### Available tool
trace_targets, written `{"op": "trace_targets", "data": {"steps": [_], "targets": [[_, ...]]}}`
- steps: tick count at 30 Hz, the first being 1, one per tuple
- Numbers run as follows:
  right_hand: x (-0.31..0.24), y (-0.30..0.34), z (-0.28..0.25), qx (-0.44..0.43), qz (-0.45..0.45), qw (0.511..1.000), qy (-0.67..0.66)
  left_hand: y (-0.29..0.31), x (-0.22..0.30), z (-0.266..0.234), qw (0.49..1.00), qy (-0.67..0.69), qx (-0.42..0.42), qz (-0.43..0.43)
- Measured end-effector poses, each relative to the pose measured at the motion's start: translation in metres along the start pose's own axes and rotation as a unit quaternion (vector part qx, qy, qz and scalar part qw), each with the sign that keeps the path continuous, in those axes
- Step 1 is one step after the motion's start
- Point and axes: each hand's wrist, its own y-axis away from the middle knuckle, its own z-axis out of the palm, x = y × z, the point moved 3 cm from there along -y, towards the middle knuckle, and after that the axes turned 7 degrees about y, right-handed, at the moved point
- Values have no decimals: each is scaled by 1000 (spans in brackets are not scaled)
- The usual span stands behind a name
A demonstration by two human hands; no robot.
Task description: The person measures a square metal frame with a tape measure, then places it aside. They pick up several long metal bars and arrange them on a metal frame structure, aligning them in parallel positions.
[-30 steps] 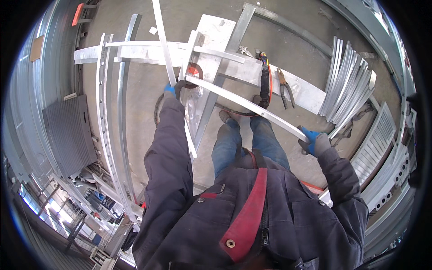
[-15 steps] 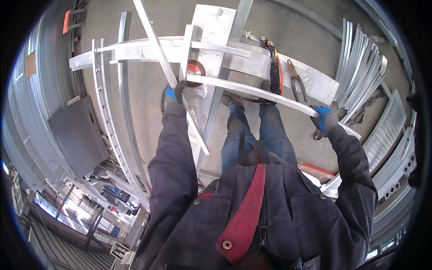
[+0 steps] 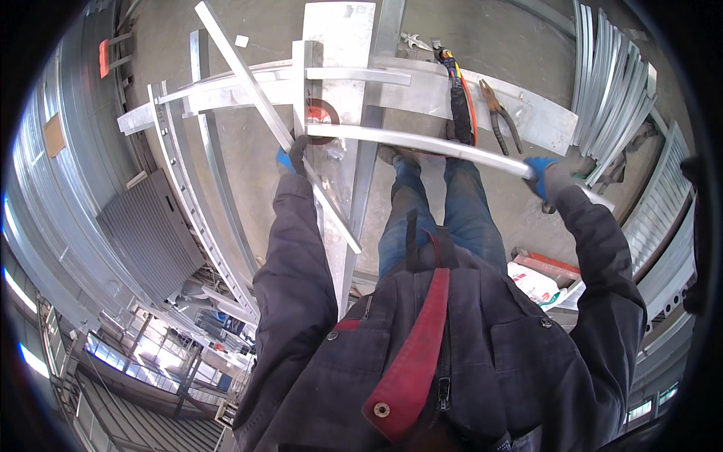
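My left hand, in a dark and blue work glove, is closed around a slim silver metal bar that slants from upper left to lower right. It sits close to the joint where a short upright metal piece meets a long silver bar. Near that long bar's right end, my right hand, gloved alike, grips it. Beside the joint, a disc with a red centre lies on a pale metal plate. The fingertips of both hands are partly hidden.
Pliers and a dark cable with a red and yellow hose lie beyond the long bar. Bundled metal strips are at the right. A ladder-like rail runs along the left. A white bag lies near my right side.
The whole view has shifted and turned slightly. The slanted bar's upper end has swung left and its lower end a little right. Both hands keep their holds.
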Motion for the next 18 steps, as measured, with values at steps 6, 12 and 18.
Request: {"op": "trace_targets", "data": {"steps": [6,12,18], "targets": [[-21,-8,23,129,18,991,-23,8,5,2,1000,-10,24,1],[-25,-21,31,92,8,996,-20,9,4,5,999,-19,40,0],[-46,-26,31,142,19,987,-67,1,-10,-1,998,46,22,34]]}}
